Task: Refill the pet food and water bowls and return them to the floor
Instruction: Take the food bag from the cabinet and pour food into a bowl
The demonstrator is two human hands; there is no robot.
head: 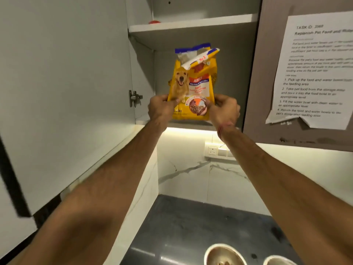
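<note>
Reaching up w/ both arms into the open wall cabinet (191,60), I've got the dog food bag (193,87) gripped at its lower corners. My left hand (162,109) clamps the bottom-left corner, thumb pressed flat on the front over the printed dog's legs, rest of the fingers wrapped behind the bag where I can't see them. My right hand (224,109) takes the bottom-right corner the same way: thumb and forefinger pinching the front edge beside the printed kibble bowl, other fingers curled behind. A red thread sits round my right wrist.

The bag is yellow w/ a blue top strip, upright, torn open at the top, w/ the flap folded over toward the right. Its base is at the front edge of the lower shelf (191,124); can't tell if it's resting on it or lifted just clear. The upper shelf (193,22) holds 1 small red item (155,22) at its left end, too small to ID.

The cabinet door (63,83) is swung open on the left, hinge visible beside my left hand. A printed task sheet (313,73) is taped to the closed door on the right, bottom corner curling.

Down below, the dark countertop (191,226) carries 2 bowls at the frame's bottom edge: the food bowl (222,254) w/ a little kibble in it, and just beside it on the right the 2nd bowl (277,260), mostly cut off. A wall socket (212,150) sits on the marble backsplash under the strip light.
</note>
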